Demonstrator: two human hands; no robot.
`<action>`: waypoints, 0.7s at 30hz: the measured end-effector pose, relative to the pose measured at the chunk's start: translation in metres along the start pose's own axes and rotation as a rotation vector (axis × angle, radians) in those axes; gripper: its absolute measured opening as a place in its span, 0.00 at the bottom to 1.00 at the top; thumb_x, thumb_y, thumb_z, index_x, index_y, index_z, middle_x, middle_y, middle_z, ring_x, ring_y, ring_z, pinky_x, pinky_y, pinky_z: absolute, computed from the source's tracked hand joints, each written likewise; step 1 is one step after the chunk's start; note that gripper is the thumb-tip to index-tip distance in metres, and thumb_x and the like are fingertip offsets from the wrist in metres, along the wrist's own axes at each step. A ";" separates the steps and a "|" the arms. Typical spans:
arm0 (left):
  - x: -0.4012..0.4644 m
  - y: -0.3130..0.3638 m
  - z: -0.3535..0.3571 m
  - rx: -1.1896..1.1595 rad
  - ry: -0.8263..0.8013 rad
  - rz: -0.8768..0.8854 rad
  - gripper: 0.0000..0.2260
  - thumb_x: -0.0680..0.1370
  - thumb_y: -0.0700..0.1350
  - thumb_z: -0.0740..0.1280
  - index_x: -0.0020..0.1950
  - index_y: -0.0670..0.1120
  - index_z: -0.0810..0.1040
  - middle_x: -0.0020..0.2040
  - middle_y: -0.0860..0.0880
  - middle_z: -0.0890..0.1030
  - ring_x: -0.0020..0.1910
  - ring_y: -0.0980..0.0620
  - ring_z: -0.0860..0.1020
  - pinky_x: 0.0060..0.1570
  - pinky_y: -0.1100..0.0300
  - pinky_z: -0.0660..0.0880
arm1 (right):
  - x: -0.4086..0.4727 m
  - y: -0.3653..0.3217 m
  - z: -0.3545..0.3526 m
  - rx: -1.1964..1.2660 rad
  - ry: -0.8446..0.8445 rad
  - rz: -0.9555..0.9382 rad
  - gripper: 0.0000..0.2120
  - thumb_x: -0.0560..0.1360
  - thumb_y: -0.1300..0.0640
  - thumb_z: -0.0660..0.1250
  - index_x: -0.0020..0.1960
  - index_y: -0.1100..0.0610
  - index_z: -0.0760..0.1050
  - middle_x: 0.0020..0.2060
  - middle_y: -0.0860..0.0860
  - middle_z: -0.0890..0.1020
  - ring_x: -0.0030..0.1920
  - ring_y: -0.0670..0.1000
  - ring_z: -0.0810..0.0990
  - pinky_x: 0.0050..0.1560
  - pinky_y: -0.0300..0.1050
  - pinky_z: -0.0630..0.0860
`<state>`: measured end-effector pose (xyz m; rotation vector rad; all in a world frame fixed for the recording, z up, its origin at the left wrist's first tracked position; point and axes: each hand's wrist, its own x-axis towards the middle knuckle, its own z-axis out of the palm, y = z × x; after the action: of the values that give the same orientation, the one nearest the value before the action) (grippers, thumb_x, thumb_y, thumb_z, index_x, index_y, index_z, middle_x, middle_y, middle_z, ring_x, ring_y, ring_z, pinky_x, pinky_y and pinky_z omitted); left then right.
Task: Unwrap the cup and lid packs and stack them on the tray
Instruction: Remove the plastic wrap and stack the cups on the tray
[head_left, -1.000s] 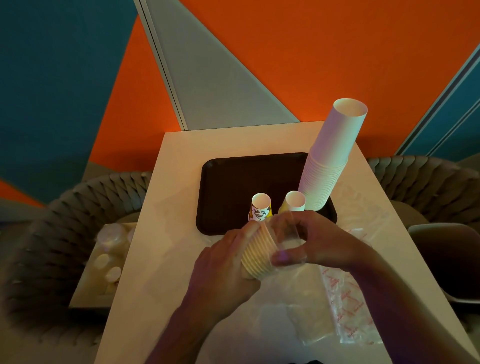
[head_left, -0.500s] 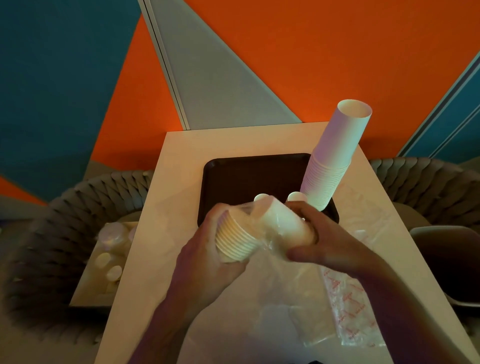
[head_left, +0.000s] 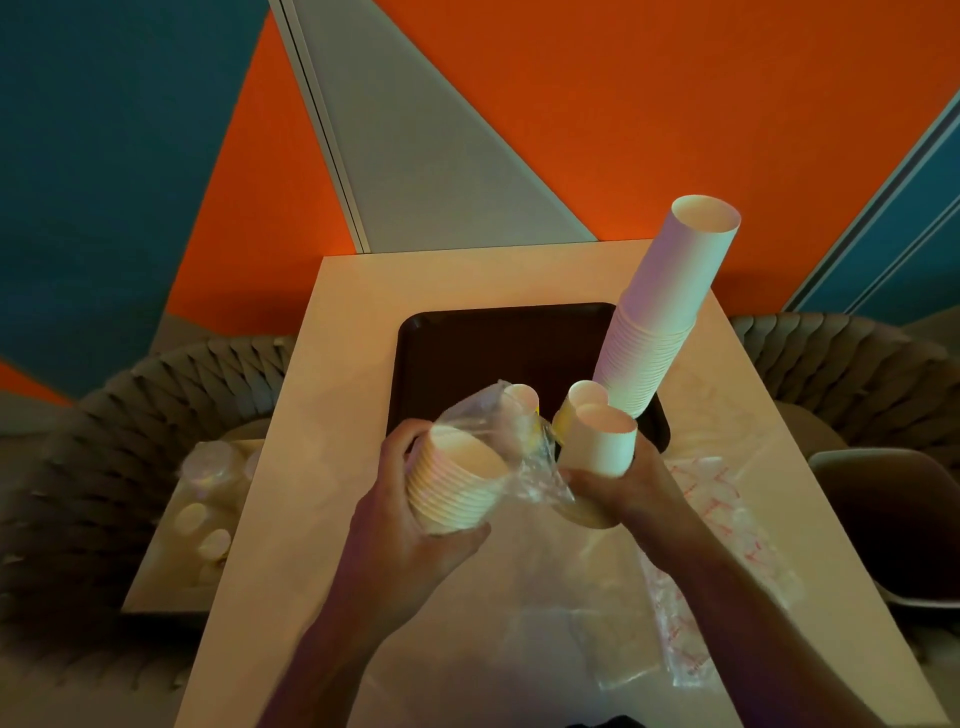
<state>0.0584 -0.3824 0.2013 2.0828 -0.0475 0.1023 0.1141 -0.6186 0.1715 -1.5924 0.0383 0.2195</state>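
Left hand (head_left: 415, 514) grips a nested cup stack (head_left: 457, 483), mouths angled rightward, apparently so the clear wrap (head_left: 514, 441) can slide off that end. Right hand (head_left: 618, 483) holds a single white cup (head_left: 605, 441) upright just above the near edge of the dark tray (head_left: 498, 343). A tall cup stack (head_left: 660, 322) stands on the tray's right side. Discarded wrappers (head_left: 711, 545) lie on the desk (head_left: 337, 374).
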 end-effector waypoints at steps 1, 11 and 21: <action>-0.001 -0.001 0.000 -0.004 0.002 -0.003 0.43 0.62 0.45 0.84 0.64 0.71 0.61 0.57 0.68 0.74 0.54 0.63 0.77 0.43 0.61 0.81 | 0.003 0.005 -0.005 0.044 0.011 0.021 0.34 0.57 0.44 0.80 0.60 0.52 0.77 0.49 0.50 0.85 0.50 0.49 0.83 0.48 0.47 0.82; -0.004 -0.005 -0.005 -0.049 0.042 -0.028 0.44 0.62 0.41 0.84 0.59 0.74 0.61 0.55 0.71 0.75 0.54 0.66 0.77 0.40 0.71 0.75 | 0.041 -0.009 -0.041 -0.046 0.143 -0.074 0.29 0.64 0.58 0.76 0.64 0.51 0.74 0.56 0.56 0.82 0.57 0.57 0.82 0.52 0.53 0.81; -0.010 -0.010 -0.012 -0.033 0.056 -0.059 0.44 0.61 0.42 0.84 0.60 0.73 0.61 0.55 0.66 0.77 0.53 0.69 0.76 0.40 0.72 0.75 | 0.071 -0.010 -0.042 -0.238 0.202 -0.219 0.35 0.75 0.71 0.70 0.72 0.51 0.55 0.58 0.42 0.70 0.55 0.30 0.73 0.56 0.29 0.74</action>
<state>0.0485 -0.3669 0.1981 2.0456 0.0454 0.1230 0.1899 -0.6520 0.1706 -1.8367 -0.0065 -0.1118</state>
